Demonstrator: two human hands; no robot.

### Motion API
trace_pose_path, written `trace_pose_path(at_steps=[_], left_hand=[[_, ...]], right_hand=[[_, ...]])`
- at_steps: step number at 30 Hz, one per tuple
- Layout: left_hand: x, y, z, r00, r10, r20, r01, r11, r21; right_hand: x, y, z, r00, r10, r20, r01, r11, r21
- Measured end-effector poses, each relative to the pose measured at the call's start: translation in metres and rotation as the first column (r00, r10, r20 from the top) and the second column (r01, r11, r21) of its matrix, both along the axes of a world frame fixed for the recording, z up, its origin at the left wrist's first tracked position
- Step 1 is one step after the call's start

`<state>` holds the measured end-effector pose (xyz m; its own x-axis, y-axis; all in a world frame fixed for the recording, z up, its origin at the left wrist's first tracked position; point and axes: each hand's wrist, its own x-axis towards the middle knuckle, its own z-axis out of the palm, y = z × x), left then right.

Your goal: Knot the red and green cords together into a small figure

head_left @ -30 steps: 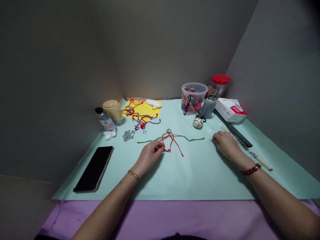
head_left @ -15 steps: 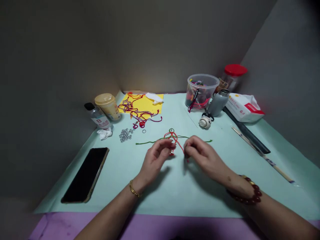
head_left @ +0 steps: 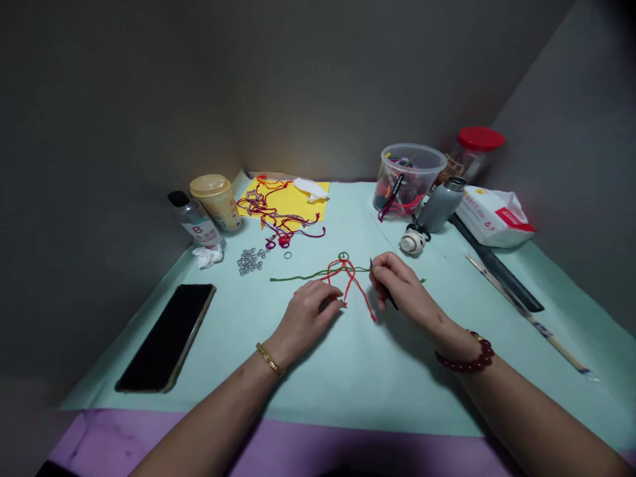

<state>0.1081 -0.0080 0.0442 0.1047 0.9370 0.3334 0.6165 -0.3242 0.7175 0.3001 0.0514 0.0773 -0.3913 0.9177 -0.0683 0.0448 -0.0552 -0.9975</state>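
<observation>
A red cord [head_left: 355,291] is knotted over a green cord [head_left: 298,277] below a small metal ring [head_left: 342,256] on the pale green mat [head_left: 348,358]. My left hand [head_left: 308,315] rests on the mat with its fingertips pinching the left red strand. My right hand [head_left: 397,285] is closed on a thin dark tool, its tip pointing up toward the knot beside the right red strand.
A black phone [head_left: 166,336] lies at the left. Behind it are a small bottle [head_left: 195,222], a yellow-lidded cup [head_left: 215,201], loose metal rings [head_left: 250,260] and tangled cords on yellow paper [head_left: 285,211]. At the right stand a clear tub [head_left: 410,179], grey flask [head_left: 442,203], red-lidded jar [head_left: 474,149], tissue pack [head_left: 494,216] and long sticks [head_left: 527,315].
My right hand came in from the far right to the red cord, then shifted up beside the knot holding a thin dark tool. My left hand lowered onto the mat.
</observation>
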Motion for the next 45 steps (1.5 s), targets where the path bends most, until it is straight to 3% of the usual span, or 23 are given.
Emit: trace_pose_path(at_steps=[2, 4, 8, 11, 17, 20, 22, 23, 25, 28, 30, 33, 37, 40, 45], left_hand=[[0.004, -0.002, 0.001, 0.995, 0.031, 0.096, -0.03, 0.999, -0.016], [0.008, -0.004, 0.003, 0.946, 0.046, 0.321, -0.012, 0.994, -0.106], [0.017, -0.008, 0.008, 0.693, 0.019, 0.721, 0.209, 0.952, -0.225], [0.019, -0.011, 0.012, 0.605, 0.033, 0.796, 0.234, 0.948, -0.217], [0.021, -0.014, 0.016, 0.568, 0.123, 0.814, 0.157, 0.954, -0.254], [0.016, -0.01, 0.018, 0.605, 0.143, 0.783, 0.17, 0.938, -0.302], [0.008, -0.006, 0.02, 0.657, 0.162, 0.736, 0.127, 0.939, -0.32], [0.004, -0.004, 0.021, 0.682, 0.172, 0.711, 0.103, 0.939, -0.327], [-0.005, 0.0, 0.023, 0.727, 0.18, 0.663, 0.089, 0.932, -0.351], [-0.014, 0.005, 0.021, 0.789, 0.173, 0.589, 0.094, 0.914, -0.395], [-0.016, 0.006, 0.017, 0.828, 0.168, 0.535, 0.075, 0.912, -0.403], [-0.016, 0.007, 0.009, 0.872, 0.119, 0.474, 0.089, 0.915, -0.393], [-0.016, 0.006, 0.003, 0.9, 0.068, 0.431, 0.102, 0.928, -0.359], [-0.016, 0.005, 0.006, 0.923, 0.047, 0.381, 0.099, 0.93, -0.354], [-0.015, 0.001, 0.014, 0.989, 0.032, 0.144, 0.01, 0.96, -0.279]], right_hand=[[0.001, -0.002, -0.004, 0.999, 0.036, 0.01, -0.036, 0.999, -0.019], [-0.003, -0.008, -0.005, 0.996, 0.083, -0.045, -0.083, 0.997, -0.002], [-0.016, -0.02, 0.0, 0.996, 0.066, -0.066, -0.052, 0.978, 0.204], [-0.025, -0.024, 0.003, 0.993, 0.037, -0.112, -0.008, 0.968, 0.251], [-0.037, -0.026, 0.0, 0.97, 0.135, -0.203, -0.13, 0.991, 0.038], [-0.032, -0.014, -0.002, 0.98, 0.174, -0.097, -0.164, 0.981, 0.102], [-0.022, -0.002, -0.004, 0.986, 0.136, 0.093, -0.156, 0.954, 0.256], [-0.016, 0.004, -0.005, 0.977, 0.095, 0.189, -0.158, 0.923, 0.35], [-0.005, 0.014, -0.009, 0.923, 0.115, 0.367, -0.295, 0.823, 0.485], [0.004, 0.018, -0.019, 0.799, 0.176, 0.576, -0.532, 0.653, 0.539], [0.004, 0.016, -0.026, 0.752, 0.112, 0.65, -0.572, 0.602, 0.558], [-0.002, 0.011, -0.032, 0.702, 0.014, 0.712, -0.59, 0.573, 0.569], [-0.01, 0.008, -0.033, 0.679, 0.019, 0.734, -0.627, 0.535, 0.567], [-0.012, 0.007, -0.035, 0.678, 0.012, 0.735, -0.623, 0.539, 0.567], [-0.01, 0.009, -0.042, 0.68, 0.025, 0.733, -0.623, 0.546, 0.56]])
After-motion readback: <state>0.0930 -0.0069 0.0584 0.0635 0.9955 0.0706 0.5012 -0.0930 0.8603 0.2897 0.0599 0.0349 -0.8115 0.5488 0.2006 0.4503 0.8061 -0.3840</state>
